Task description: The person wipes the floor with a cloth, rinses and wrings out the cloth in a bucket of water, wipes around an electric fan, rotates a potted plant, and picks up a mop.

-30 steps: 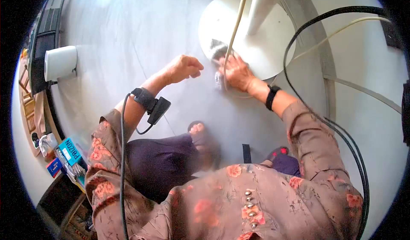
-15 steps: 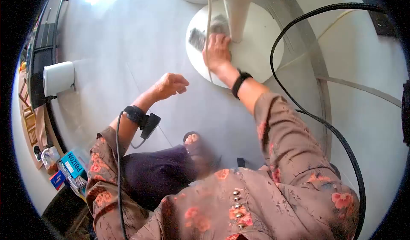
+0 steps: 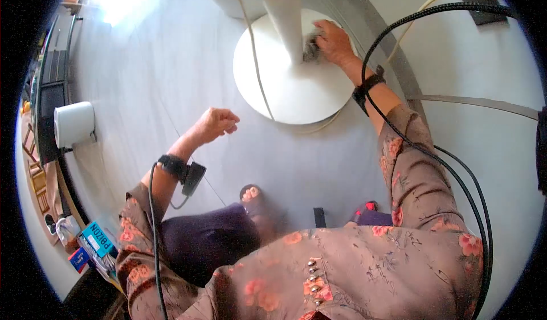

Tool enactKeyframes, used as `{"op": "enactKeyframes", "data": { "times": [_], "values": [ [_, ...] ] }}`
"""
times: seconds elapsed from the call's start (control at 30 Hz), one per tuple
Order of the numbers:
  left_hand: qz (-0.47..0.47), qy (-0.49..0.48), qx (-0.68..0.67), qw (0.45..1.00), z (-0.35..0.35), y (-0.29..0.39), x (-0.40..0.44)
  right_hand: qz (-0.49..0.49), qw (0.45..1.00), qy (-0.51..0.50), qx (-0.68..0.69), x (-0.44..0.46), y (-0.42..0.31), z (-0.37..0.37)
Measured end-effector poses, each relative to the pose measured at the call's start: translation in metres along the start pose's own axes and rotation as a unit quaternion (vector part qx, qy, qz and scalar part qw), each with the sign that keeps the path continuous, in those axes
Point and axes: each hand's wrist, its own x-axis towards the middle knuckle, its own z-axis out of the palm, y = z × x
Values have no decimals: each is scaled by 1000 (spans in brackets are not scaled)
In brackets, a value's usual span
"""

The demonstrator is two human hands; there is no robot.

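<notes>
A white round base (image 3: 285, 101) with a white upright pole (image 3: 286, 32) rising from it stands on the floor. My right hand (image 3: 337, 44) is at the far right part of the base, its fingers closed on a crumpled grey cloth (image 3: 311, 48) pressed to the base beside the pole. The cloth is partly hidden by the hand. My left hand (image 3: 215, 125) hovers over the floor, left of the base and apart from it, fingers loosely curled with nothing visible in them. A pale cord (image 3: 254, 58) hangs in front of the base.
A thick black cable (image 3: 393, 32) loops over my right forearm. On the left are a white cylindrical bin (image 3: 74, 124) and a blue box (image 3: 98, 239). A white cord (image 3: 416, 18) runs to a dark wall plate (image 3: 484, 4). My feet are below the base.
My right hand has moved with the grey cloth from the left of the pole to its right side. My left hand stays nearly in place, and the whole view has shifted slightly.
</notes>
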Motion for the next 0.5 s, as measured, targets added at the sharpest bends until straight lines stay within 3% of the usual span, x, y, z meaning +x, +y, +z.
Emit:
{"op": "enactKeyframes", "data": {
  "times": [0.07, 0.13, 0.2, 0.27, 0.3, 0.33, 0.4, 0.43, 0.47, 0.5],
  "values": [
    [1, 7, -28, 1000, 2, -13, 3, -1, 998, -36, 53, 27, -22, 13],
    [-13, 12, -22, 1000, 2, -21, 2, -86, 992, -81, 51, 50, -27, 37],
    [-52, 32, -60, 996, 4, -25, 2, -27, 972, -223, 67, 61, -61, 20],
    [-74, 19, -53, 996, -1, -14, -7, 10, 969, -235, 71, 76, -53, 39],
    [-84, 22, -70, 994, -2, -17, -10, -57, 968, -198, 144, 72, -43, 43],
    [-95, 24, -88, 991, 1, -17, -10, -52, 969, -194, 146, 70, -34, 43],
    [-117, 20, -93, 989, 3, -22, -10, -204, 974, -72, 61, 70, -27, 52],
    [-138, 21, -104, 985, 4, -22, -10, -146, 967, -206, -17, 84, -26, 54],
    [-140, 21, -102, 985, 2, -20, -11, -145, 968, -205, -15, 88, -16, 64],
    [-138, 21, -103, 985, 2, -17, -12, -132, 976, -127, -120, 86, -9, 78]
  ]
}}
